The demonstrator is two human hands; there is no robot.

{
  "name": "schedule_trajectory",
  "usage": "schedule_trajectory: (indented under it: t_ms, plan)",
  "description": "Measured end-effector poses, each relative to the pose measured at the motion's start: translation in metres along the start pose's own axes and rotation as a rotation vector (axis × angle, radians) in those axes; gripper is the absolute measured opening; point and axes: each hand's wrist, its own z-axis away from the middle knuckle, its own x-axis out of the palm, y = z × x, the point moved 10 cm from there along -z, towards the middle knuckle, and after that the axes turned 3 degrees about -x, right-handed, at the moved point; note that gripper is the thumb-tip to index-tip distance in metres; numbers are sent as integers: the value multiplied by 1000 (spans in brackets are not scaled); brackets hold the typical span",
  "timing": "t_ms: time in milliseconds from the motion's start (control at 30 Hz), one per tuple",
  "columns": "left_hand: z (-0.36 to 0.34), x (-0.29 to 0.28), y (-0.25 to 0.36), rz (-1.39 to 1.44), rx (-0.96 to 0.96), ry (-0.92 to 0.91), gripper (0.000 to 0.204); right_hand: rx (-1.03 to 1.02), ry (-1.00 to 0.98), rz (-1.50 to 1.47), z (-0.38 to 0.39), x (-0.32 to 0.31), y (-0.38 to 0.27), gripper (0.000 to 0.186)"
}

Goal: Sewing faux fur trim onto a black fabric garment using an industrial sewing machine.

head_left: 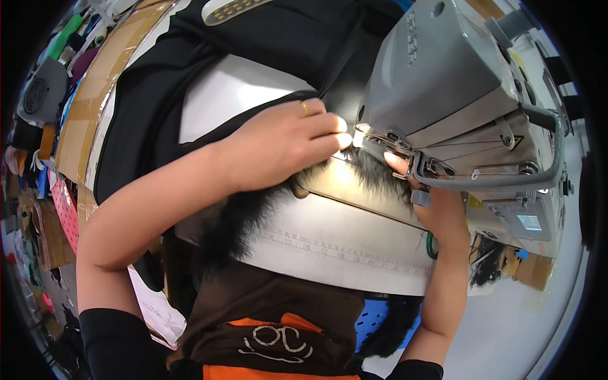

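Note:
My left hand [288,142] is closed, its bent fingers pressed together on the edge of black fabric and a black fur trim [237,221]. Its fingertips are just left of the lit needle area of a grey sewing machine [443,69]. From under this hand the fur runs toward the front of the bed, and another stretch [380,177] lies under the presser foot area. My right hand [437,206] reaches in from the right, behind the machine's metal guard. One fingertip shows against the fur; its other fingers are hidden. Black fabric [145,114] spreads over the left and far side.
A printed ruler scale [329,250] runs along the white table's front. The curved grey guard bar [494,182] juts out at right. Taped cardboard [95,107] borders the left side. More black fur [392,326] hangs below the table edge, by a blue perforated surface [370,320].

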Motion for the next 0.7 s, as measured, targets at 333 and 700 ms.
schedule_trajectory:
  t_ms: [333,700]
  plan:
    - [14,-12,22,77,-193,-14,39,-198,74,-10,-3,-18,-59,32]
    - [17,-24,10,-124,-194,135,41,-201,87,-130,-17,10,-68,42]
